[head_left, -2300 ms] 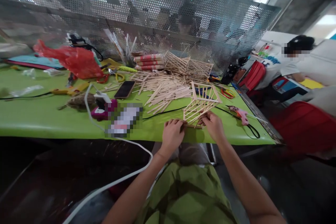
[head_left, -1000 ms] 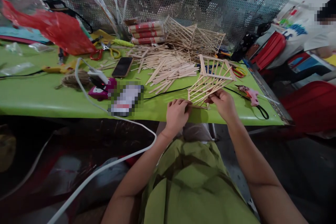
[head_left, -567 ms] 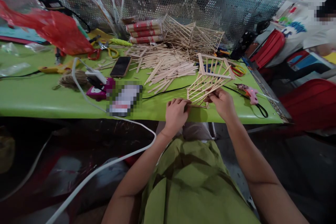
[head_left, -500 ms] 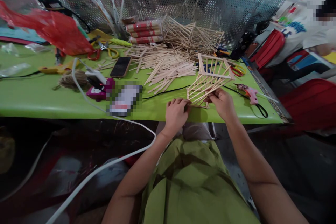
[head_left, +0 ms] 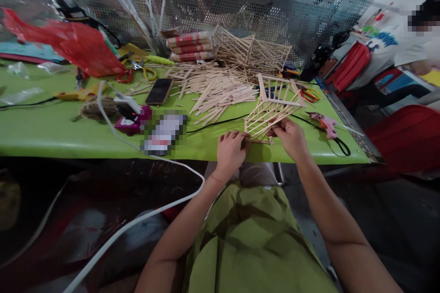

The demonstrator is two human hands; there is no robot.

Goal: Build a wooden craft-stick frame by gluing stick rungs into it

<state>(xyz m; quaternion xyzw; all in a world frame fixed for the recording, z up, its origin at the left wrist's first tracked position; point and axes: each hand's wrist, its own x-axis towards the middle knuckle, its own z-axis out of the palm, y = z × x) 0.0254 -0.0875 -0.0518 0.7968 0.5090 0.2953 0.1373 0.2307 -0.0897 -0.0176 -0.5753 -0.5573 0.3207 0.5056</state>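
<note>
A frame of thin wooden sticks (head_left: 281, 100), with flat sticks forming its square ends, stands tilted near the table's front edge. My left hand (head_left: 231, 150) is closed at its lower left corner, fingertips on the frame. On its right side my right hand (head_left: 290, 135) pinches one of the sticks, with the fingers partly behind it. Behind the frame lies a loose heap of flat wooden sticks (head_left: 220, 94). A pink glue gun (head_left: 326, 124) rests to the right of my right hand.
A phone (head_left: 164, 133) and a dark phone (head_left: 159, 91) lie left of the heap. A white cable (head_left: 172, 201) hangs over the front edge. Wrapped stick packs (head_left: 190, 46) and a larger stick structure (head_left: 254, 52) stand at the back. A person sits at far right.
The view has shifted slightly, so the tabletop items appear a little lower. Both hands keep their places on the stick frame.
</note>
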